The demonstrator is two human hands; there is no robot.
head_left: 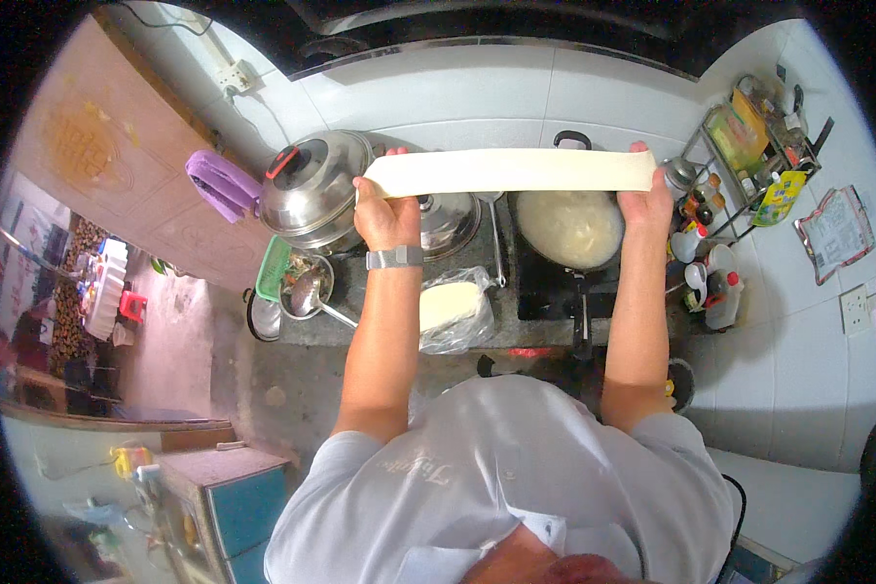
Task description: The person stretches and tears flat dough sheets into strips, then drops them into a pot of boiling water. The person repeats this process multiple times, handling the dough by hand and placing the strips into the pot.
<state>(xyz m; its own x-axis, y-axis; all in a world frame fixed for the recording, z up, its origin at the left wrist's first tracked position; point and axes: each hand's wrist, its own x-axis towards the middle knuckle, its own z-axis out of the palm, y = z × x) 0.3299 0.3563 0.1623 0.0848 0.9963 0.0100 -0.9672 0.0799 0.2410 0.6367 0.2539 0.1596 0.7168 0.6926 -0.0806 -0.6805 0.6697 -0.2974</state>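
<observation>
A long flat strip of pale dough [511,173] stretches level between my two hands. My left hand [387,216] grips its left end, with the thumb on top. At the right end, my right hand [645,200] is closed on the dough. Below the strip's right half, a black wok [569,229] on the stove holds cloudy, whitish liquid. More pale dough [453,308] lies in a clear plastic bag on the counter, between my forearms. The strip covers part of a pot lid behind it.
Left stands a large steel pot with a domed lid [313,180], beside a purple cloth [222,185]. A bowl with a ladle [307,289] and a green basket [273,266] sit nearer. Bottles [722,297] and a loaded rack [764,156] line the right wall. The wok handle [581,326] points toward me.
</observation>
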